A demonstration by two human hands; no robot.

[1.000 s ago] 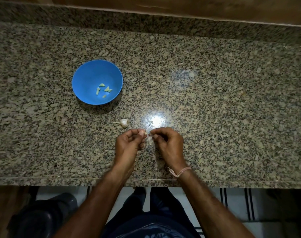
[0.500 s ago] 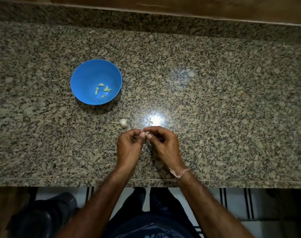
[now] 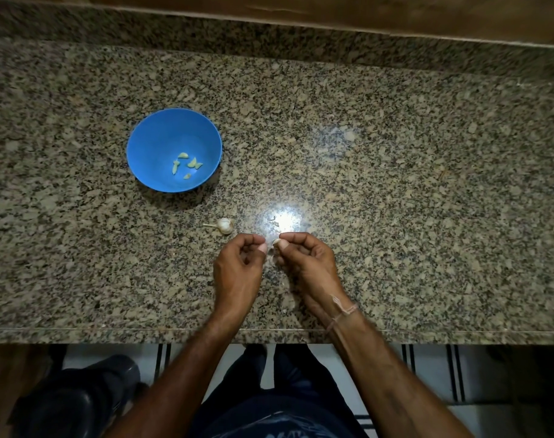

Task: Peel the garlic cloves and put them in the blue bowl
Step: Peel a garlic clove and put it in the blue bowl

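A blue bowl (image 3: pixel 149 147) stands on the granite counter at the left, with several peeled garlic cloves (image 3: pixel 187 164) lying in it. A small garlic bulb (image 3: pixel 224 225) with its stem lies between the bowl and my hands. My right hand (image 3: pixel 307 263) pinches a pale garlic clove (image 3: pixel 275 241) between thumb and forefinger. My left hand (image 3: pixel 237 267) is beside it with fingers curled; its fingertips meet close to the clove, and I cannot tell whether they hold a bit of skin. Loose skin (image 3: pixel 271 260) hangs or lies just below the clove.
The granite counter (image 3: pixel 395 191) runs wide to the right and back, ending at a raised back ledge (image 3: pixel 269 36). A bright lamp glare (image 3: pixel 283 220) sits just beyond my hands. The counter's front edge (image 3: pixel 111 330) is close behind my wrists.
My hands have drawn slightly apart, so the clove now shows between the fingertips. The bowl and the bulb have stayed put.
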